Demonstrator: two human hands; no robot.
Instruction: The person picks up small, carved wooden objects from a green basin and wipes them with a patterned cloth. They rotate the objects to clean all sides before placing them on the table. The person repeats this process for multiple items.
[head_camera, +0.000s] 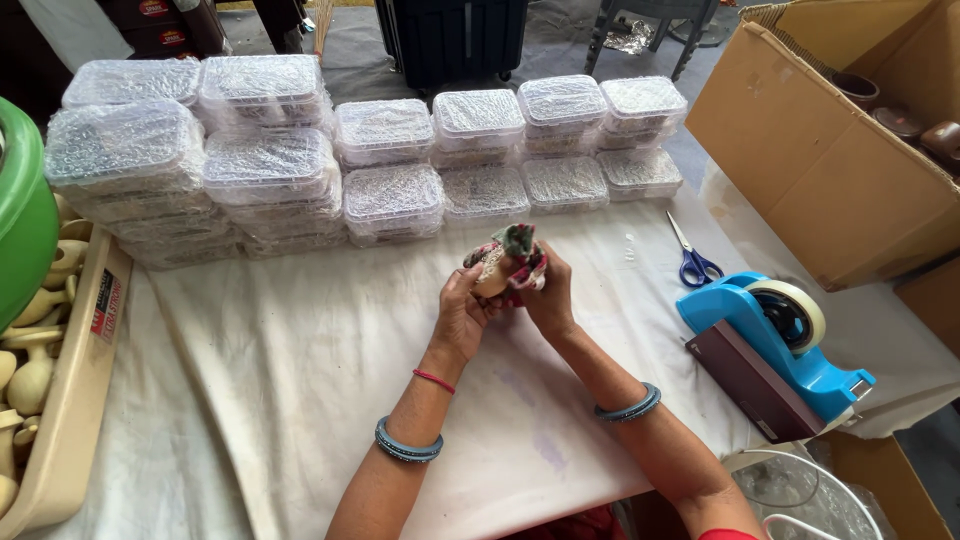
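Both my hands meet over the middle of the white cloth-covered table (300, 350). My left hand (462, 315) and my right hand (548, 292) together grip a small wooden figure (496, 272) wrapped in patterned red, green and white fabric (518, 243). The figure stands roughly upright between my fingers, its fabric top poking out above them. Each wrist wears a grey-blue bangle, and the left also has a red thread.
Stacked clear plastic boxes (280, 165) line the far side of the table. Blue-handled scissors (692, 258) and a blue tape dispenser (775, 340) lie at right, beside a large cardboard box (830, 170). A beige tray of plain wooden figures (40, 370) sits at left under a green tub (22, 210).
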